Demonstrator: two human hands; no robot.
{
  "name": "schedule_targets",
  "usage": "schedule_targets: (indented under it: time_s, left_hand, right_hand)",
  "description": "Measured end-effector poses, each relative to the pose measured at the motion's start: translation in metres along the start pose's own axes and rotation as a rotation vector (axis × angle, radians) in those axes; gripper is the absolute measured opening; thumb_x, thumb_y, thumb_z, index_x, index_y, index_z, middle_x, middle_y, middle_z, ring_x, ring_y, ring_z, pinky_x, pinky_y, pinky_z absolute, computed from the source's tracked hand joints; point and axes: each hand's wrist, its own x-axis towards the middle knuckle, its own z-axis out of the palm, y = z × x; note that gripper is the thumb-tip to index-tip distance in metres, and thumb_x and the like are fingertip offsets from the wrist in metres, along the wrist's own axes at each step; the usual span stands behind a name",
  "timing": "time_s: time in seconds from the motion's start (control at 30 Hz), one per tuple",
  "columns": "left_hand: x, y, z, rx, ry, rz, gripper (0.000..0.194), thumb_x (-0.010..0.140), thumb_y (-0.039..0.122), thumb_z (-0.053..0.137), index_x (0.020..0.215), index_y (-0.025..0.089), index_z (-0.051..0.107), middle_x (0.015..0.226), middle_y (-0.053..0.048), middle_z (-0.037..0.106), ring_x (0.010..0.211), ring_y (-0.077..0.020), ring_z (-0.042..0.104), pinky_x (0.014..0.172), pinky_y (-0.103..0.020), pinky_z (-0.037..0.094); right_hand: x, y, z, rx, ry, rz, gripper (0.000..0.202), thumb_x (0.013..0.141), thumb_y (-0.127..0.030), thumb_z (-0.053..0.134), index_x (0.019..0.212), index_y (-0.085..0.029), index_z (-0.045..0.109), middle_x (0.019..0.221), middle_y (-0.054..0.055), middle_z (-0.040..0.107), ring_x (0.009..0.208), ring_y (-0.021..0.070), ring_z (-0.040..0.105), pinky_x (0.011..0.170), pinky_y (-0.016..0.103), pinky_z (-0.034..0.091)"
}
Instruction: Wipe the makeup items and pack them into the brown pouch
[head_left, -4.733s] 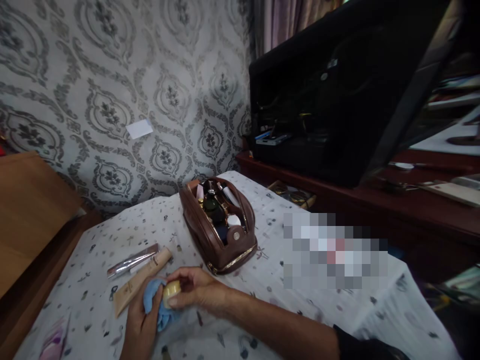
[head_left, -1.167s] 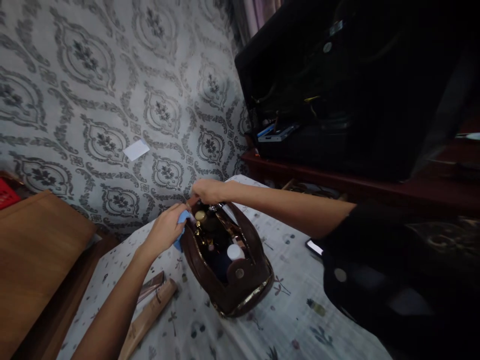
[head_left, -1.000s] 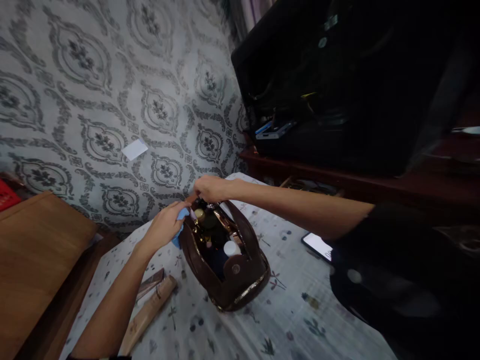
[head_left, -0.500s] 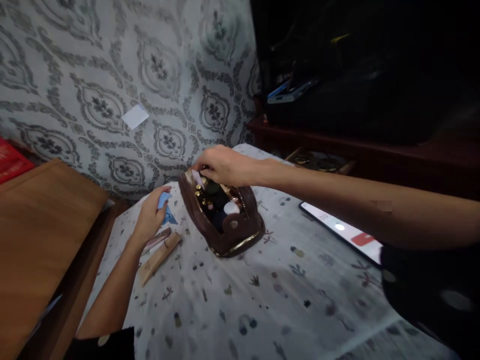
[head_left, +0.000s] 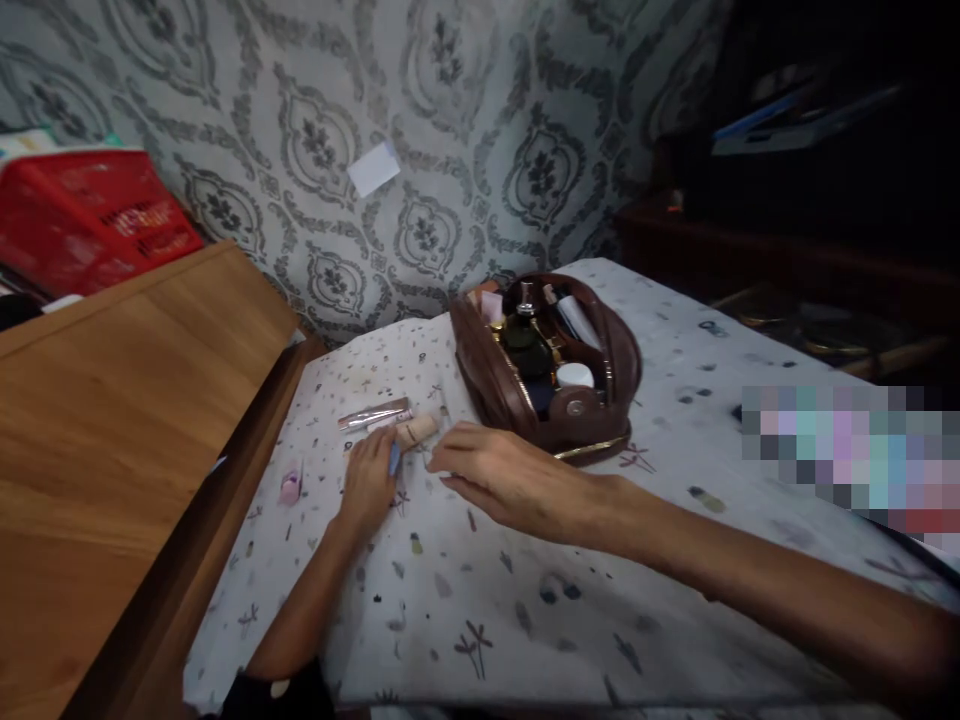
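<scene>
A brown cosmetic bag (head_left: 491, 365) stands unzipped on the patterned cloth, holding a dark bottle (head_left: 525, 345), a white-lidded jar (head_left: 575, 376) and other small items. My left hand (head_left: 369, 478) is closed low over the cloth, with a bit of a blue crumpled piece (head_left: 394, 458) showing at its fingers. Just beyond those fingers lie a beige tube (head_left: 417, 431) and a shiny pinkish tube (head_left: 367, 414). In front of the bag, my right hand (head_left: 510, 482) has its fingertips pinched near the beige tube; whatever they hold is too small to tell.
A small pink item (head_left: 291, 486) lies near the left edge of the cloth (head_left: 450, 640). Beyond that edge rises a wooden panel (head_left: 142, 420), with a red basket (head_left: 90, 215) behind it. A partly pixelated phone (head_left: 840, 460) lies at the right. The patterned wall (head_left: 315, 230) closes the back.
My right hand has left the bag and come down beside my left hand. The left hand now sits by the tubes. The view has turned left, bringing the pink item and red basket into sight.
</scene>
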Motion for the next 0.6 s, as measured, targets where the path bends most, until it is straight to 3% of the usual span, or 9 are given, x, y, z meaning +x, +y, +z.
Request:
schedule_targets:
  time_s: [0.13, 0.23, 0.4, 0.47, 0.6]
  left_hand:
    - [-0.021, 0.028, -0.015, 0.101, 0.0, 0.081, 0.063, 0.075, -0.001, 0.049, 0.136, 0.013, 0.052, 0.138, -0.017, 0.06, 0.13, -0.0313, 0.052, 0.109, -0.053, 0.041]
    - [-0.026, 0.035, -0.034, 0.045, -0.056, 0.049, 0.053, 0.078, 0.002, 0.05, 0.128, 0.018, 0.06, 0.125, -0.012, 0.067, 0.116, -0.0294, 0.059, 0.099, -0.048, 0.047]
    - [0.001, 0.0, -0.044, -0.27, -0.139, -0.042, 0.048, 0.08, 0.003, 0.047, 0.12, 0.021, 0.066, 0.123, -0.006, 0.07, 0.115, -0.0217, 0.063, 0.101, -0.036, 0.049]
    - [0.022, -0.02, -0.039, -0.282, -0.129, -0.095, 0.047, 0.083, 0.006, 0.045, 0.123, 0.019, 0.067, 0.125, -0.007, 0.071, 0.118, -0.0234, 0.063, 0.106, -0.038, 0.048]
    - [0.056, -0.04, -0.022, -0.242, -0.199, -0.031, 0.058, 0.079, 0.003, 0.047, 0.131, 0.022, 0.065, 0.136, -0.004, 0.066, 0.129, -0.0236, 0.058, 0.114, -0.037, 0.042]
  right_hand:
    - [0.009, 0.012, 0.045, 0.027, 0.025, 0.08, 0.018, 0.093, -0.011, 0.055, 0.104, -0.014, 0.069, 0.107, 0.012, 0.069, 0.109, 0.0236, 0.062, 0.094, 0.038, 0.053]
    - [0.015, 0.023, 0.071, 0.005, 0.076, 0.138, 0.027, 0.089, -0.005, 0.055, 0.108, -0.016, 0.07, 0.111, 0.011, 0.068, 0.111, 0.0229, 0.062, 0.098, 0.039, 0.052]
    - [0.025, 0.033, 0.1, -0.179, 0.066, 0.196, 0.03, 0.086, -0.001, 0.053, 0.107, -0.014, 0.07, 0.119, 0.015, 0.066, 0.113, 0.0268, 0.06, 0.101, 0.046, 0.051]
    - [0.027, 0.034, 0.11, -0.245, 0.075, 0.215, 0.032, 0.086, 0.0, 0.051, 0.11, -0.01, 0.069, 0.129, 0.019, 0.061, 0.123, 0.0297, 0.055, 0.107, 0.049, 0.047]
    - [0.025, 0.034, 0.13, -0.286, 0.062, 0.223, 0.033, 0.088, -0.001, 0.047, 0.11, -0.009, 0.069, 0.143, 0.022, 0.053, 0.135, 0.0324, 0.047, 0.11, 0.054, 0.044]
